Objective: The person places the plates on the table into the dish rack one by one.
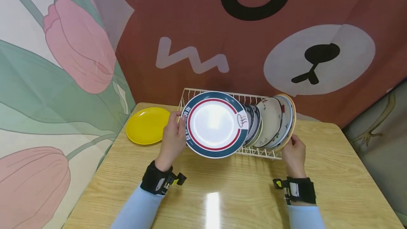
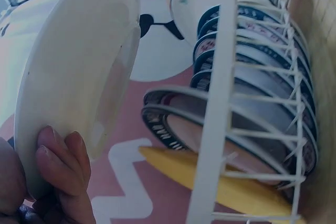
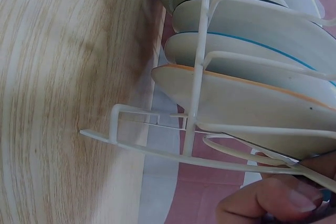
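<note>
My left hand (image 1: 173,139) grips the left edge of a round white plate (image 1: 213,124) with a teal rim and a red ring. The plate is raised in front of the left part of a white wire dish rack (image 1: 259,153), its face toward the head camera. In the left wrist view, fingers (image 2: 63,161) curl over its pale underside. At the rack's right end, my right hand (image 1: 294,154) holds the end wire, with its thumb (image 3: 289,195) over it in the right wrist view. Just beside it leans an orange-rimmed dish (image 1: 294,116).
Several patterned plates (image 2: 210,40) stand in the rack's slots. A yellow dish (image 2: 184,169) leans behind the wires, hidden in the head view by the raised plate. Another yellow plate (image 1: 147,126) lies on the wooden table (image 1: 241,193), left of the rack. A printed cloth (image 1: 190,20) hangs behind.
</note>
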A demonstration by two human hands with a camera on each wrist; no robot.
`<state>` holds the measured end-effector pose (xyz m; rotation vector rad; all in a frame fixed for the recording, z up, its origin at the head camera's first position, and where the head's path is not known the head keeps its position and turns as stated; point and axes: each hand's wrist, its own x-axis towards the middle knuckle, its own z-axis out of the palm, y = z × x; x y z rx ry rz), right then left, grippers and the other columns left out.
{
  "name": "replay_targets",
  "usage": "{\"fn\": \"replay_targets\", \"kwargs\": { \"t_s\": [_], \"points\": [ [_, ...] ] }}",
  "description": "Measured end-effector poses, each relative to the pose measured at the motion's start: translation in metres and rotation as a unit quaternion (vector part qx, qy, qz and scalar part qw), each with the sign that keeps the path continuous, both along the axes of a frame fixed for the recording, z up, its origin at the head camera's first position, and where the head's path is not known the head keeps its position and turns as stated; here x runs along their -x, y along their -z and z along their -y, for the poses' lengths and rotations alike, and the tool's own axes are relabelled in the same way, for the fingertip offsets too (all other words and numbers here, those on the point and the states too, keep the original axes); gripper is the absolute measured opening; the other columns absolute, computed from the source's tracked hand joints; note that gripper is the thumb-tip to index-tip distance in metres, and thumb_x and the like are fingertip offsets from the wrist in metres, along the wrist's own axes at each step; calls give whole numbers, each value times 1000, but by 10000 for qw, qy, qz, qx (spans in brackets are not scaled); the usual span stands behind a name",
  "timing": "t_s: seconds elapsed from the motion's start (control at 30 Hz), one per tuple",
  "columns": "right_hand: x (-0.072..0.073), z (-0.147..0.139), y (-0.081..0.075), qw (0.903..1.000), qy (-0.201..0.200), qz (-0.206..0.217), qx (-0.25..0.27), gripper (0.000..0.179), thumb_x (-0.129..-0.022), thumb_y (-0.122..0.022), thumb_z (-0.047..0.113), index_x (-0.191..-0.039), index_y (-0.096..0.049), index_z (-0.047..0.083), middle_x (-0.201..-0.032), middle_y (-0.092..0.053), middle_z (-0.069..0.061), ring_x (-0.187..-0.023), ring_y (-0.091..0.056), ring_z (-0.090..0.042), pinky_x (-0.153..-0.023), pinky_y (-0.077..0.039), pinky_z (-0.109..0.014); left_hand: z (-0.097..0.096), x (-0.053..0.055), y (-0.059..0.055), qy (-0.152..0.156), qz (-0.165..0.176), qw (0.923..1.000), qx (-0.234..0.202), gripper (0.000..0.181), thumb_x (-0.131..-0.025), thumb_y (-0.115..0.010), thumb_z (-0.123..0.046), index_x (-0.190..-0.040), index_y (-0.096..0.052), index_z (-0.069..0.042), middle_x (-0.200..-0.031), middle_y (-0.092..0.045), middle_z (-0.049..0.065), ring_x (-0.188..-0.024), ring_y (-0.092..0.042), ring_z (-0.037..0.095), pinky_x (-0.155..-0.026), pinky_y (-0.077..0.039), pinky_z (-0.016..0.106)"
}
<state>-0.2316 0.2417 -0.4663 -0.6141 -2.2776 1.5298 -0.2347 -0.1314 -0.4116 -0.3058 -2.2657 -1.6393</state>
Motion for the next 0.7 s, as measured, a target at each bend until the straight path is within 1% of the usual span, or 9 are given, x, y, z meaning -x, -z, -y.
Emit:
{"fn": "replay_targets", "kwargs": {
  "t_s": [0.1,0.27,0.33,0.4,0.5,0.57,0.63,0.7],
  "points": [
    [0,0,0,10000,15,23,-33,47,-102,-40,41,-134,-57,10,-111,-58,-8,-89,-49,-17,-66,-42,-28,-6,-1,3,98,-8,9999,23,30,-104,-41,-23,-128,-40,-4,-111,-67,17,-80,-66,13,-69,-58,36],
    [0,-1,1,10000,71,37,-46,48,-102,-41,42,-134,-57,10,-110,-58,-8,-89,-49,-17,-64,-42,-27,-11,-2,6,176,158,9997,-16,31,-104,-42,-26,-129,-40,-7,-107,-68,14,-77,-66,10,-67,-58,34],
    [0,-1,1,10000,79,29,14,48,-102,-41,41,-134,-57,9,-113,-58,-8,-91,-49,-16,-65,-42,-26,-12,-3,6,172,202,9996,-26,30,-104,-42,-26,-128,-41,-8,-109,-66,14,-79,-66,10,-68,-58,34],
    [-1,-2,1,9999,90,54,81,49,-102,-40,41,-134,-56,8,-111,-58,-8,-89,-50,-17,-63,-41,-26,-13,-3,7,185,225,9996,-53,30,-104,-42,-26,-128,-41,-7,-114,-65,14,-84,-66,11,-70,-57,35],
    [-3,-1,0,9998,101,76,169,49,-103,-36,40,-132,-56,6,-98,-57,-6,-76,-50,-14,-55,-40,-25,-12,-4,8,155,195,9997,-58,30,-104,-43,-25,-128,-41,-7,-120,-62,14,-90,-65,12,-73,-57,36],
    [-4,-1,-2,9996,174,74,219,48,-104,-34,39,-130,-55,5,-92,-54,-2,-70,-48,-14,-52,-39,-25,-12,-5,8,158,184,9997,-64,30,-104,-43,-25,-128,-42,-7,-120,-62,14,-90,-65,12,-73,-57,37],
    [-6,-1,-7,9990,341,-93,276,46,-104,-33,39,-129,-55,6,-92,-51,1,-71,-47,-12,-51,-39,-23,-12,-5,8,167,173,9997,-72,30,-104,-43,-25,-128,-41,-8,-119,-63,14,-91,-65,12,-73,-57,37],
    [-7,-1,-15,9952,614,-490,585,41,-104,-36,36,-127,-56,9,-92,-50,0,-70,-46,-11,-50,-38,-20,-12,-6,6,183,188,9996,-90,31,-104,-42,-26,-129,-41,-8,-117,-65,14,-89,-65,11,-72,-57,36]
  ]
}}
